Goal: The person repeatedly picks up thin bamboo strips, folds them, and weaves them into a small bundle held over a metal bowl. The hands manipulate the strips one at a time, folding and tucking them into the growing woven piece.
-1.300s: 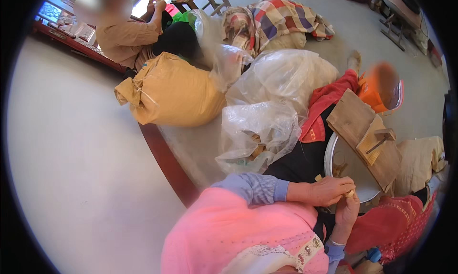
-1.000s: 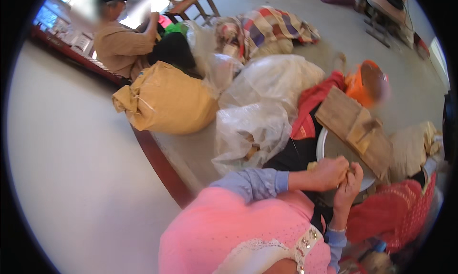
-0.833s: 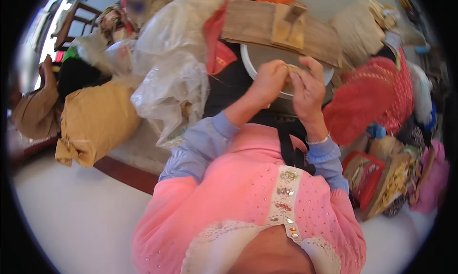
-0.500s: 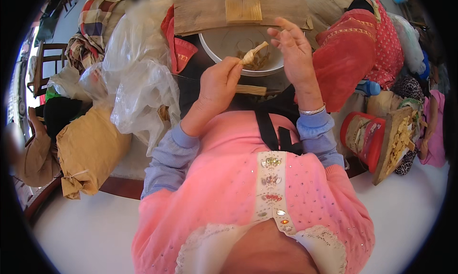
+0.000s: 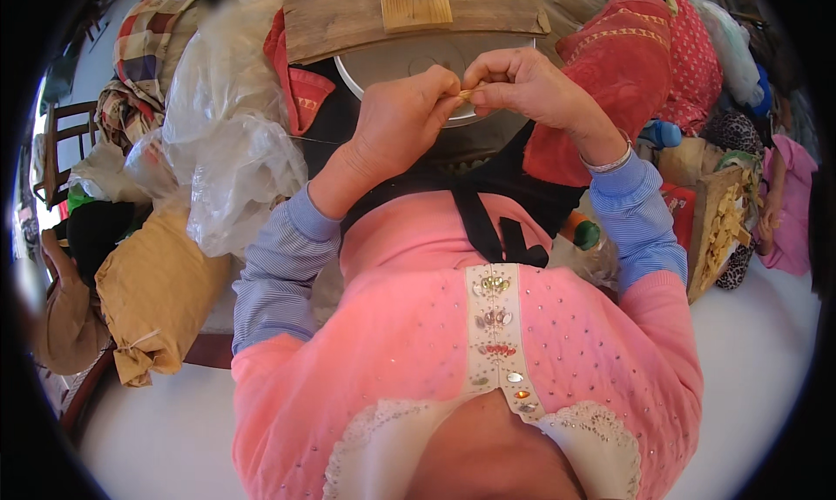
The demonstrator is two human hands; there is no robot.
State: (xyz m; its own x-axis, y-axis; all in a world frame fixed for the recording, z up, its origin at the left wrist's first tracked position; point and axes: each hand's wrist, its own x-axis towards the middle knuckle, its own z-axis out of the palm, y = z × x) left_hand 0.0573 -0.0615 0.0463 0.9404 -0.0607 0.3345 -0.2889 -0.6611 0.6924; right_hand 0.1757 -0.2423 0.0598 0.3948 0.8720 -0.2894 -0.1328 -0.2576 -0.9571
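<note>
since the frame half a second ago, the right hand (image 5: 533, 87) has come in from its raised, spread pose to meet the left hand (image 5: 394, 121), so the pale twisted piece (image 5: 467, 94), plain to see then, is now mostly covered by fingers. the left hand is curled closed, thumb and forefinger pinching one end, perhaps to anchor it; the right pinches the other end the same way, apparently so each can work against the other. with so little showing, the piece's exact shape is hard to tell. it is held above the near side of the white-rimmed basin (image 5: 344, 75), likely to keep any scraps contained. the wooden board (image 5: 501, 13) lies across the basin's far part, with a lighter wood block (image 5: 416, 8) on it, perhaps for easy reach. a red cloth (image 5: 601, 82) drapes the right leg, probably guarding it.
</note>
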